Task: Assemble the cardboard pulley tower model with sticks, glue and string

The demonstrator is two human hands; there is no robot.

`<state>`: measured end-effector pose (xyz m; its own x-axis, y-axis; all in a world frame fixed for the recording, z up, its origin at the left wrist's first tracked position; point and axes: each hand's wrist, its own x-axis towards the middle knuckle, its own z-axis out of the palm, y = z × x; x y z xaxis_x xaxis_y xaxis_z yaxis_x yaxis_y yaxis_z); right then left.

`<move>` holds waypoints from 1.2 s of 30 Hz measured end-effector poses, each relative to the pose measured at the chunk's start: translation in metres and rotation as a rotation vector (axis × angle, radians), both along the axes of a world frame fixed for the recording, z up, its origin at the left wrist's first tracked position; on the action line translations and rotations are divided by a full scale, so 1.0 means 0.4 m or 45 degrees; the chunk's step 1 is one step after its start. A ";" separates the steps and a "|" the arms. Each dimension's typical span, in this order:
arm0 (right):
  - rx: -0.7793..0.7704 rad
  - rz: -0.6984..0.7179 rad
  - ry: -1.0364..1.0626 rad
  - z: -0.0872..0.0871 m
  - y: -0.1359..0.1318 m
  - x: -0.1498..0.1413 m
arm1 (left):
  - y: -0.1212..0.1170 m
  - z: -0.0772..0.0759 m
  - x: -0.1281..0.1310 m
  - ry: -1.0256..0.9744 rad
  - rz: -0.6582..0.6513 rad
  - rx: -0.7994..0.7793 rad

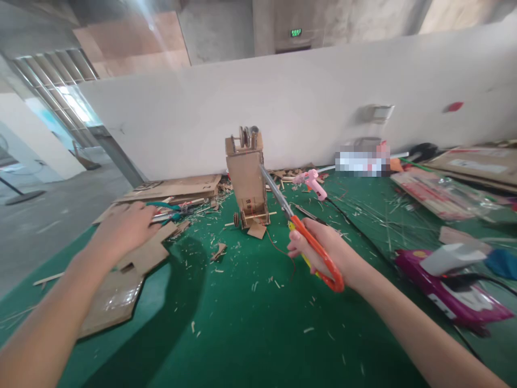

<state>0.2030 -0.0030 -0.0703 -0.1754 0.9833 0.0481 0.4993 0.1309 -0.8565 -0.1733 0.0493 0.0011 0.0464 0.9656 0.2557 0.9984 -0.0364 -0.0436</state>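
In my right hand [319,245] is a pair of scissors [311,245] with orange and yellow handles. Their blades point up and left, and the tip overlaps the right side of an upright cardboard model [246,178]; I cannot tell whether they touch. The model has small wheels at its base and round discs on a rod at its top. My left hand [127,226] lies palm down with fingers stretched out over cut cardboard pieces [147,253]. Beside its fingers are teal-handled pliers [165,210], partly hidden by the hand.
A pink glue gun [311,183] lies behind the scissors, its black cord running right. A purple package [448,291] with a white adapter sits at the right. Flat cardboard [177,187] lies back left. Scraps litter the green tabletop [250,323]; a white partition [194,118] stands behind.
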 end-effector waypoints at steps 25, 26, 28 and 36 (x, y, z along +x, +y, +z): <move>0.109 0.073 0.234 -0.005 0.001 -0.027 | -0.014 -0.080 0.408 -1.986 -0.456 -0.280; 0.121 0.084 0.210 0.001 -0.001 -0.029 | -0.017 -0.075 0.421 -2.144 -0.480 -0.255; 0.115 0.116 0.156 0.015 -0.007 -0.032 | -0.022 -0.074 0.447 -2.356 -0.539 -0.204; 0.147 0.158 -0.005 0.025 -0.015 -0.031 | -0.024 -0.095 0.477 -2.437 -0.564 0.015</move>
